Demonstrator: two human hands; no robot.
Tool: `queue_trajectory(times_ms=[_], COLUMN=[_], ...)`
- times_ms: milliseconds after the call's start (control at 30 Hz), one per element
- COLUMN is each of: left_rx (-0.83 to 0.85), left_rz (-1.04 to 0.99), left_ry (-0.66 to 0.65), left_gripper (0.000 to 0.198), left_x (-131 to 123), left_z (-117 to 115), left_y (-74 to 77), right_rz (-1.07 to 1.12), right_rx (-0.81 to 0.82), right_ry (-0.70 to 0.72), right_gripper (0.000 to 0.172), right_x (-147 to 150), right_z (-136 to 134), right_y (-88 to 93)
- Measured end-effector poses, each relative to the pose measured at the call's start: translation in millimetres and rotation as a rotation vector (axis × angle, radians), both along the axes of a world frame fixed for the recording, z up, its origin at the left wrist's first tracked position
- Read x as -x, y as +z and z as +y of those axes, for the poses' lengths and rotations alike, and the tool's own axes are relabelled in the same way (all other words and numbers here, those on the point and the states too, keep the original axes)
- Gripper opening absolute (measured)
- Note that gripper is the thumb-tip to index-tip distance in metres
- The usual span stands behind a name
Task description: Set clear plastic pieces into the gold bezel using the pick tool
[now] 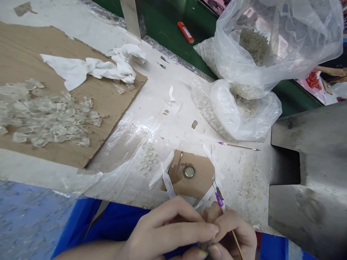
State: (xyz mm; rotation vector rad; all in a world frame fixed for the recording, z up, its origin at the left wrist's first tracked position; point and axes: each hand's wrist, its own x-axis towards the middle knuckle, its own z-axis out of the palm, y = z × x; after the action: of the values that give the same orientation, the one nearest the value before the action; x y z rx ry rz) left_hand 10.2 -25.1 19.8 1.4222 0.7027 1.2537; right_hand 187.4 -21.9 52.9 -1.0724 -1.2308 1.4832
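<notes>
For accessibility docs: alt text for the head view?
The right hand holds a purple-tipped wooden pick beside the left hand at a white workbench's edge. A bottle cap sits on taped brown card; pale flakes fill plastic bags.

pinched object [204,246] hidden, left hand [165,231] cut off

Left hand [165,233], right hand [233,231], both curled, touching

A torn brown cardboard sheet [32,61] is laid on the white-stained table [233,162], and translucent plastic flakes [46,115] are heaped on it beside crumpled white tissue [89,66]. Two transparent polythene bags [271,47] packed with pale pieces are piled at the far side. A red lighter [185,31] is seen beyond the table's edge, and a dull grey metal housing [309,180] stands at the right.
</notes>
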Motion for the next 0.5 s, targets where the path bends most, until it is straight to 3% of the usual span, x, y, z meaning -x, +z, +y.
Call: queue_trajectory(times_ms=[267,500], left_rx=[0.003,0.008], left_rz=[-0.003,-0.006], left_ry=[0.023,0.020], left_gripper=[0.028,0.035], left_x=[-1.0,1.1], left_z=[5.9,0.8], left_y=[1.1,1.5], right_rz=[0.062,0.046], right_rx=[-0.016,-0.027], right_ry=[0.002,0.000], right_gripper=[0.004,0.009], right_x=[6.9,6.5], right_z=[-1.2,-1.3], right_y=[-7.1,-4.6])
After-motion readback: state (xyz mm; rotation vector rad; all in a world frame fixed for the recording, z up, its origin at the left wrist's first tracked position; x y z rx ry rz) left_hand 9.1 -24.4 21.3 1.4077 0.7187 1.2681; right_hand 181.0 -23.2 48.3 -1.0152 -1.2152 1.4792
